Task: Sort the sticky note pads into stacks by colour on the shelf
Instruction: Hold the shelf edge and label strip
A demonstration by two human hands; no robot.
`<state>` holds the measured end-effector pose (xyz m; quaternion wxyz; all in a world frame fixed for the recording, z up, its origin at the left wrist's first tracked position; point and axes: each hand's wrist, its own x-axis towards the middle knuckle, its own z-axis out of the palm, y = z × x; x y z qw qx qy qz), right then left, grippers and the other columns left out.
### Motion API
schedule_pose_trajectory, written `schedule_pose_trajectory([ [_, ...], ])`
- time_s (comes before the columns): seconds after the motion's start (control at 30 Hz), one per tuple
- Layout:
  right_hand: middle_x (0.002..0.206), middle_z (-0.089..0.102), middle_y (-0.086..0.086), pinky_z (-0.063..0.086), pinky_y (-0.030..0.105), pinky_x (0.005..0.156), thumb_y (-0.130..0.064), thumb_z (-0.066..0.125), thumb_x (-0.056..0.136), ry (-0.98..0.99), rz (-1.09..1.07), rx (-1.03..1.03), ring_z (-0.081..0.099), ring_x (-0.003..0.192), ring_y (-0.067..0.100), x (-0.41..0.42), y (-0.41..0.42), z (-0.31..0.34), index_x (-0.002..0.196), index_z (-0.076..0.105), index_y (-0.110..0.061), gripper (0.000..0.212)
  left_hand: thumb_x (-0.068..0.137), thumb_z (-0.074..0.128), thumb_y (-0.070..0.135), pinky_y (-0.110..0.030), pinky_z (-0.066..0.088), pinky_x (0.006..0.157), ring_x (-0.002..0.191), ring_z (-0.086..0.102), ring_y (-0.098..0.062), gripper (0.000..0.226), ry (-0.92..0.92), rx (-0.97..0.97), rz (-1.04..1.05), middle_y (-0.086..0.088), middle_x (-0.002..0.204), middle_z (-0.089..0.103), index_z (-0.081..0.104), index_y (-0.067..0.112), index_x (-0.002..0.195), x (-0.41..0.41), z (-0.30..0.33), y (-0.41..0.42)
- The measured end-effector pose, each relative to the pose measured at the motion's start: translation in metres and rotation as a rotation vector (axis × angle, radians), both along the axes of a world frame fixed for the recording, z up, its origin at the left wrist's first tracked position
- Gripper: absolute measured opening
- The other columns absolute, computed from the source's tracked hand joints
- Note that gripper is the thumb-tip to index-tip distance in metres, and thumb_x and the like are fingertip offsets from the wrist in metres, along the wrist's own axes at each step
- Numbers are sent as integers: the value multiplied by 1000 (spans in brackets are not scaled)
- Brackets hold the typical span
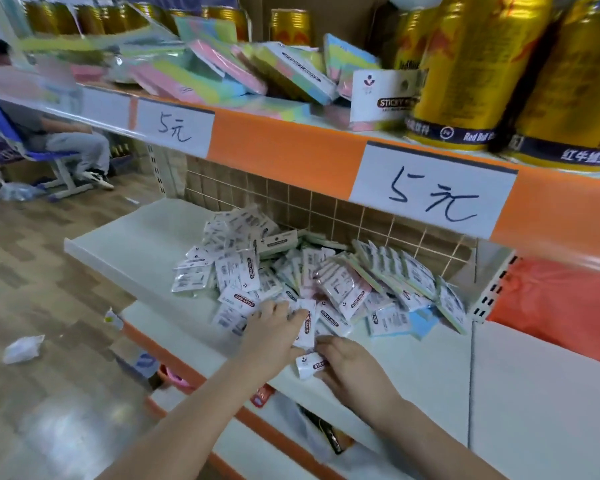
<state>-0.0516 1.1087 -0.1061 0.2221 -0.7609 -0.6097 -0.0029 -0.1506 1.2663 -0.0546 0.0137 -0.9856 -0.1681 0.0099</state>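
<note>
A loose heap of small wrapped sticky note pads (291,278) lies on the white middle shelf (142,244), most showing white labels, with pink, green and blue edges. My left hand (274,336) reaches into the front of the heap and grips a white-labelled pad (307,327) between thumb and fingers. Just right of it, my right hand (347,367) holds another small pad (310,366) near the shelf's front. A blue pad (420,322) lies at the right of the heap.
The shelf above carries larger multicolour sticky note packs (243,74) and gold drink cans (471,67), with handwritten price tags (430,192) on its orange edge. A red bag (561,303) sits at right. A person sits on a chair (42,147) far left. Paper scraps (23,348) lie on the floor.
</note>
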Motion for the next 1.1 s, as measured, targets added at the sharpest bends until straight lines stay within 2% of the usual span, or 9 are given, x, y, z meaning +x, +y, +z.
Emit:
schedule_pose_trajectory([
  [0.1,111,63,-5,52,33,83,-37,48,89,-68,-80,-31,61,99,17,-3,-4,4,115,51,-22,30,84,54,58,-38,37,94,121,32,-26,63,-43,22,-2,-3,128,40,35,26,135,-1,-7,-1],
  [0.27,112,62,-13,40,33,96,-51,54,72,-70,-138,-222,55,113,11,1,-15,16,126,46,-29,58,83,37,70,-32,41,92,122,35,-23,70,-82,-46,-15,0,131,44,36,29,140,2,-5,5],
  [0.43,90,63,-12,49,23,68,-39,50,70,-253,-192,-126,61,83,11,-9,-23,13,106,55,-25,39,93,26,57,-34,47,86,112,51,-21,52,-283,-147,-67,3,121,57,52,31,131,-1,4,3],
  [0.57,82,59,-6,39,26,67,-37,50,78,-392,-210,-120,57,75,16,-11,-35,12,98,54,-19,28,89,7,67,-36,50,71,100,55,-20,77,-443,-273,-39,1,108,56,61,19,117,0,15,-8],
  [0.7,80,61,-5,36,25,69,-27,46,80,-403,-266,-114,56,72,15,-7,-61,25,111,51,-15,34,99,32,36,-28,40,67,87,54,-17,41,-492,-517,-9,0,97,58,59,8,113,9,27,-23],
  [0.8,85,64,2,32,25,72,-9,47,71,-276,-450,-163,60,78,22,0,-91,45,126,46,-13,55,99,38,32,-35,40,59,71,55,-23,31,-495,-671,34,-1,70,53,56,7,102,23,21,-38],
  [0.9,99,62,15,32,33,68,-1,38,84,119,-651,-184,56,91,34,11,-126,55,136,34,-14,54,99,43,25,-36,40,64,85,58,-31,26,-493,-792,35,-13,91,62,54,10,116,38,13,-60],
  [1.0,107,62,6,38,22,68,-9,37,97,428,-776,-112,55,91,20,24,-159,51,126,44,-16,30,99,43,18,-27,38,68,99,57,-29,30,-438,-934,45,-14,112,59,48,10,128,51,5,-83],
  [1.1,96,61,5,38,16,66,-15,38,100,605,-810,-87,53,83,15,31,-182,52,99,57,-9,20,99,44,21,-39,56,65,83,62,-29,26,-295,-1105,69,-11,101,58,44,24,124,60,-7,-102],
])
